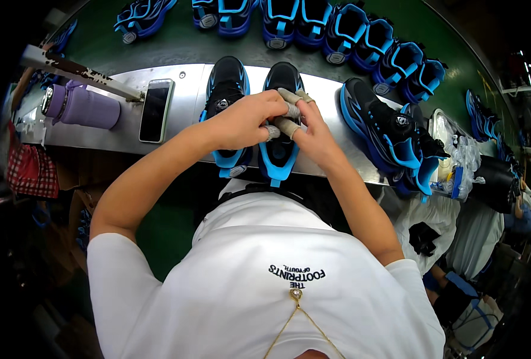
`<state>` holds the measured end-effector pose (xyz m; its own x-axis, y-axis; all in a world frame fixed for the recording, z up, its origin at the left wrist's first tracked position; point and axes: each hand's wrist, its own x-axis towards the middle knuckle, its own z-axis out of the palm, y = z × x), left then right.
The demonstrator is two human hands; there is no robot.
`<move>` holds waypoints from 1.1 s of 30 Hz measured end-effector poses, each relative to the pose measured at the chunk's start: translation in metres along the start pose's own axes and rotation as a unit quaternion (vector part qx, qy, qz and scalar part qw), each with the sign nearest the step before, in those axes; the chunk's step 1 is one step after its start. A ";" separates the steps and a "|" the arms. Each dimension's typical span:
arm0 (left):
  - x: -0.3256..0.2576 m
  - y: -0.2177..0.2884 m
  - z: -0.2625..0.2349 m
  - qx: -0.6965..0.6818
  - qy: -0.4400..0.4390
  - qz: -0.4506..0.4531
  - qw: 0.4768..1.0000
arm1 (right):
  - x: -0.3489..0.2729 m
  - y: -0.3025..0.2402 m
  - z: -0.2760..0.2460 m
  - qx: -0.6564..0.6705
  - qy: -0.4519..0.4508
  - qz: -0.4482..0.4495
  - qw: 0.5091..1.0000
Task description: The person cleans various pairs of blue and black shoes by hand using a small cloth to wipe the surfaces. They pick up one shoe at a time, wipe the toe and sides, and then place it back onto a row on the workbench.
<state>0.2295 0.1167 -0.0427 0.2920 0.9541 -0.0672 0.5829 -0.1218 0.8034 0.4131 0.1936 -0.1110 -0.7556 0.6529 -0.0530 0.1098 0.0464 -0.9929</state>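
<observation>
Two black-and-blue sneakers stand side by side on a steel ledge (175,134) in front of me, heels toward me. My left hand (244,122) reaches across the left sneaker (225,90) and its fingers press on the top of the right sneaker (280,152). My right hand (310,128), with tape-wrapped fingers, grips the same right sneaker at its tongue area. Both hands meet over that shoe.
A black phone (156,110) and a purple bottle (83,106) lie on the ledge to the left. Another pair of the same sneakers (391,134) sits at the right. Several more sneakers (337,30) line a green belt beyond. A person (519,206) works at far right.
</observation>
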 end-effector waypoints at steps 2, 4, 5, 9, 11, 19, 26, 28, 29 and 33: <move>-0.002 0.018 -0.007 -0.056 0.060 -0.063 0.995 | 0.000 -0.003 -0.003 0.011 0.004 -0.003 1.000; -0.021 0.000 -0.029 -0.044 0.263 -0.036 0.963 | -0.001 -0.009 -0.006 0.024 0.009 -0.010 1.000; -0.027 -0.003 -0.039 -0.050 0.276 -0.051 0.958 | -0.001 -0.013 -0.011 -0.016 0.010 -0.021 1.000; -0.056 -0.037 0.008 0.113 0.254 -0.047 0.959 | 0.022 -0.033 -0.013 -0.129 0.004 -0.106 0.986; -0.054 -0.024 -0.005 0.032 0.229 -0.081 0.969 | 0.032 -0.054 -0.012 -0.124 -0.007 -0.063 0.990; -0.067 -0.018 -0.004 0.031 0.242 -0.117 0.963 | 0.098 -0.057 -0.011 -0.129 -0.048 -0.020 0.990; -0.067 -0.024 -0.014 -0.063 0.166 -0.132 0.975 | 0.103 -0.046 0.010 -0.221 -0.075 -0.050 0.971; -0.064 -0.027 -0.008 -0.010 0.215 -0.133 0.967 | 0.101 -0.046 0.016 -0.222 -0.088 -0.042 0.970; -0.065 -0.029 -0.009 -0.011 0.215 -0.133 0.968 | 0.099 -0.046 0.017 -0.224 -0.102 -0.035 0.969; -0.071 -0.029 -0.013 -0.062 0.130 -0.109 0.984 | 0.091 -0.042 0.013 -0.215 -0.101 -0.030 0.971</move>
<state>0.1821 0.0562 -0.0534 -0.0422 0.9936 -0.1046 0.5078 0.1115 0.8542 0.3314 0.2410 -0.0757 -0.8751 0.4803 -0.0602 0.2891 0.4189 -0.8608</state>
